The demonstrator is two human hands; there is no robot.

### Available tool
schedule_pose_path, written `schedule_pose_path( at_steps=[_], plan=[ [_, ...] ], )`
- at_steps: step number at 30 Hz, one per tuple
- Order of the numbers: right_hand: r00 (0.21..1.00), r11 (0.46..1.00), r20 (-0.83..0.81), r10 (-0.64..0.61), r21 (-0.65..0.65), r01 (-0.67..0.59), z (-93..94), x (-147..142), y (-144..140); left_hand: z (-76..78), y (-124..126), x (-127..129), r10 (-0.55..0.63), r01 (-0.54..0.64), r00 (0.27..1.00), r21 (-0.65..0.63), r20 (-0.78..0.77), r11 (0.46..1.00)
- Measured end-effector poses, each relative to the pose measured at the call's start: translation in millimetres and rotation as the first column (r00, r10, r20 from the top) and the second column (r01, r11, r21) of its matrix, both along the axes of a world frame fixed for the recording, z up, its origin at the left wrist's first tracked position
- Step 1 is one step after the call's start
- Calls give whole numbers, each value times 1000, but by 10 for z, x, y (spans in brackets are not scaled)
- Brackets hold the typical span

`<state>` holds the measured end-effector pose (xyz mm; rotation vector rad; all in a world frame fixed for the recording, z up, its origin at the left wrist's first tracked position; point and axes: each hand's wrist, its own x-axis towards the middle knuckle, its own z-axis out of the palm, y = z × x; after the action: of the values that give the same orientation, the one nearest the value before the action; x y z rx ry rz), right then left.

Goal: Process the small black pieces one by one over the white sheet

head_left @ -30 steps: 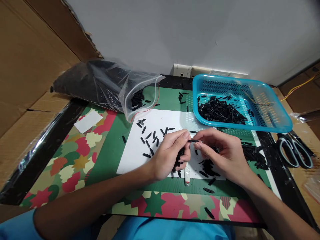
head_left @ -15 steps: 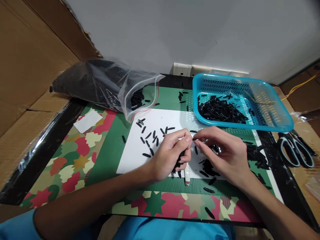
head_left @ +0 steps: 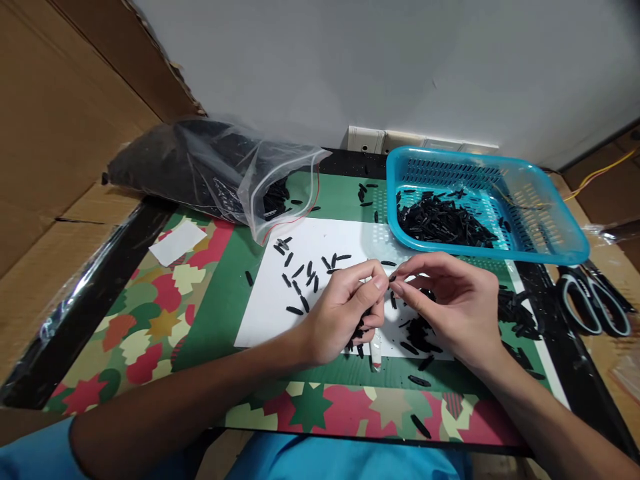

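Observation:
My left hand (head_left: 350,303) is curled closed around several small black strips (head_left: 356,337), whose ends stick out below the fingers. Thumb and forefinger of my right hand (head_left: 445,300) pinch one small dark strip (head_left: 393,280) right beside the left thumb tip. Beneath the hands lies a white sheet of paper (head_left: 265,313) with black strips scattered over it. A dark heap of bits (head_left: 420,333) rests under my right hand. A white, narrow stick-like thing (head_left: 376,353) with a reddish end pokes out below my left hand.
A blue plastic basket (head_left: 565,250) holding a pile of black strips (head_left: 445,220) stands at the back right. At the back left lies a zip bag (head_left: 200,167) full of dark material, its mouth facing right. Scissors (head_left: 593,303) lie at the right, near more strips (head_left: 520,313).
My hands keep almost the same place. The right fingertips have shifted slightly right, so a little more of the pinched strip shows between the hands.

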<state>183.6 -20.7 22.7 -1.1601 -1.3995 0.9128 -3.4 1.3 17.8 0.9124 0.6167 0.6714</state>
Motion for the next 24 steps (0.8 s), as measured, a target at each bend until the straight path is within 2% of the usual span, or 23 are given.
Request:
schedule_pose_path(
  at_steps=[6, 14, 20, 24],
  plan=[
    [998, 991, 61, 0, 136, -8, -7, 12, -77, -13, -13, -18, -28, 28, 999, -7, -28, 1000],
    [995, 988, 90, 49, 143, -61, 15, 44, -13, -10, -29, -28, -28, 30, 999, 56, -29, 998],
    [996, 994, 47, 82, 64, -85, 56, 51, 5, -16, -34, -39, -23, 28, 997, 79, -67, 997],
    [995, 994, 55, 80, 64, -84, 75, 48, 5, -17, -39, -47, -32, 40, 997, 115, -75, 993]
  ],
)
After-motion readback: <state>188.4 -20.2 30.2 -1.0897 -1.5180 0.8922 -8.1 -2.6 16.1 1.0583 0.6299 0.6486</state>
